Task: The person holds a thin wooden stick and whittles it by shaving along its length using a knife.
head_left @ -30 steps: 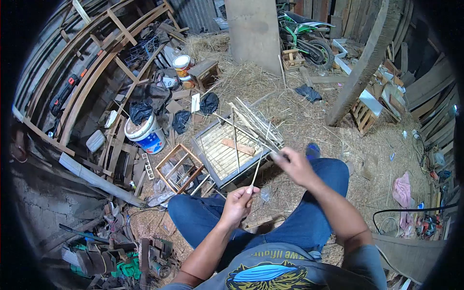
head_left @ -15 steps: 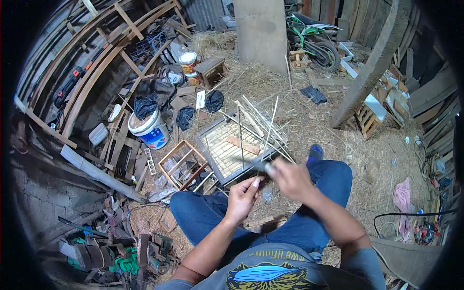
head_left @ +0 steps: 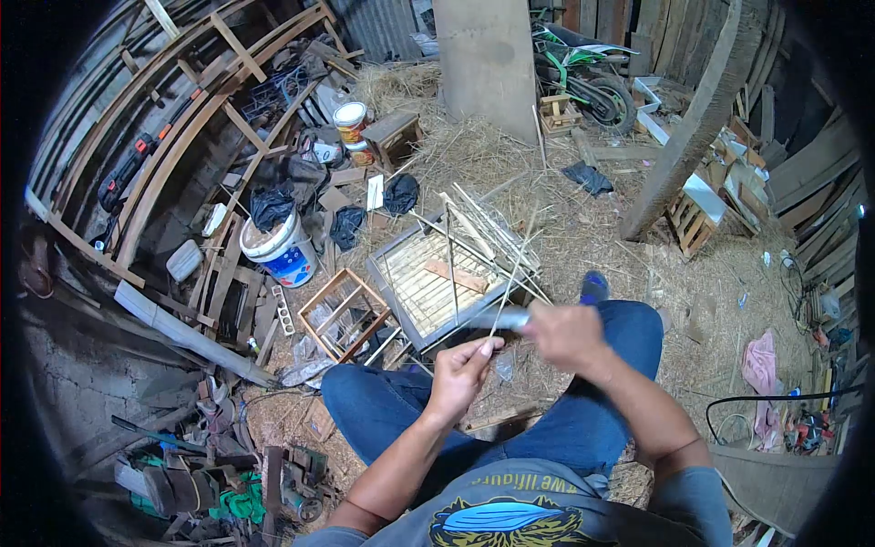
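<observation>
My left hand (head_left: 458, 376) pinches the lower end of a thin bamboo strip (head_left: 518, 267), which points up and away from me. In my right hand (head_left: 570, 340) is a knife (head_left: 510, 320), its blade blurred and lying across the strip just above my left fingers. Whether the blade touches the strip I cannot tell. Just beyond my hands lies a dark-framed panel of bamboo slats (head_left: 390, 294). A short flat piece of wood (head_left: 456, 275) and several loose bamboo strips (head_left: 474, 223) rest on it.
Left of the panel stands a small wooden frame (head_left: 321, 298), with a white bucket (head_left: 290, 255) behind it. A wooden post (head_left: 679, 141) leans at the right. Farther back are a board (head_left: 488, 68) and a green motorbike (head_left: 588, 68). Straw and shavings cover the floor.
My right hand has shifted slightly right with the knife, and the blade now shows more clearly across the strip. My left hand stays nearly in place, still holding the strip.
</observation>
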{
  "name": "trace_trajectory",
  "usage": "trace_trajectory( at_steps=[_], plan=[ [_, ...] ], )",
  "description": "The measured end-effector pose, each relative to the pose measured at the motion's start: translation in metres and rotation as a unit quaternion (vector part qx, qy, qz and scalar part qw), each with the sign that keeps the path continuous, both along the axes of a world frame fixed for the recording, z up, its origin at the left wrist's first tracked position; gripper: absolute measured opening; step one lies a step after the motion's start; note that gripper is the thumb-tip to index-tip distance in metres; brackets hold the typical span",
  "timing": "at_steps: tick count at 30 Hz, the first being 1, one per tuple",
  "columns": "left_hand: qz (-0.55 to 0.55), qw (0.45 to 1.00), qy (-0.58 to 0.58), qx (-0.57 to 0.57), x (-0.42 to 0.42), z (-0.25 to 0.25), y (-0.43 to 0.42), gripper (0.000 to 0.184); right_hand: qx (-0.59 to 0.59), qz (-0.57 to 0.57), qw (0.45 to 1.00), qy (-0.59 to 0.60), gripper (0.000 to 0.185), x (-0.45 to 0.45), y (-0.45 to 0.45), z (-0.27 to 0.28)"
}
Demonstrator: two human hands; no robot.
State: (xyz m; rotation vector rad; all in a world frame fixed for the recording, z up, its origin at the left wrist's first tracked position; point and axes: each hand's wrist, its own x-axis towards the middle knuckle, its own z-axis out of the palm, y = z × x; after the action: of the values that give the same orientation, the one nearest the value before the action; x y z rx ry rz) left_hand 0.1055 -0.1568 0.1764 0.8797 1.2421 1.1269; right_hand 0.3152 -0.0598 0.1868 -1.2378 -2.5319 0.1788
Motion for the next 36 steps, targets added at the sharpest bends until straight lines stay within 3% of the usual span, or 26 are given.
trace_trajectory(
  at_steps=[2, 4, 9, 11, 12, 14, 15, 27, 36],
  plan=[
    [0.004, 1.0, -0.007, -0.027, -0.003, -0.001, -0.008, 0.026, -0.022, -0.185, 0.982, -0.033, 0.03, 0.033, 0.038, 0.005],
    [0.0, 0.999, 0.001, -0.043, -0.009, -0.012, -0.021, 0.033, -0.001, -0.184, 0.982, 0.033, 0.03, 0.065, 0.057, 0.008],
    [0.042, 0.997, -0.032, -0.059, -0.002, -0.014, -0.01, 0.031, -0.066, -0.016, 0.996, 0.061, 0.035, 0.005, -0.004, -0.002],
    [0.049, 0.99, 0.132, 0.022, -0.003, -0.022, -0.006, 0.026, -0.103, 0.033, 0.989, 0.098, 0.034, -0.016, -0.026, 0.004],
    [0.051, 0.989, 0.134, 0.021, -0.004, -0.027, -0.006, 0.026, -0.093, 0.052, 0.987, 0.122, 0.032, -0.021, -0.031, 0.0],
    [0.059, 0.981, 0.176, 0.049, -0.004, -0.035, -0.007, 0.031, -0.109, 0.055, 0.984, 0.128, 0.029, -0.028, -0.037, -0.002],
    [0.087, 0.977, 0.182, 0.068, 0.007, -0.01, -0.006, 0.033, -0.108, 0.054, 0.984, 0.131, 0.029, -0.03, -0.038, -0.005],
    [0.043, 0.97, 0.234, 0.05, 0.005, -0.01, -0.003, 0.037, -0.053, 0.067, 0.994, 0.066, 0.032, -0.018, -0.02, -0.011],
    [0.057, 0.951, 0.292, 0.084, 0.007, -0.028, 0.015, 0.03, -0.058, 0.051, 0.997, 0.0, 0.034, -0.009, 0.001, -0.016]
  ],
)
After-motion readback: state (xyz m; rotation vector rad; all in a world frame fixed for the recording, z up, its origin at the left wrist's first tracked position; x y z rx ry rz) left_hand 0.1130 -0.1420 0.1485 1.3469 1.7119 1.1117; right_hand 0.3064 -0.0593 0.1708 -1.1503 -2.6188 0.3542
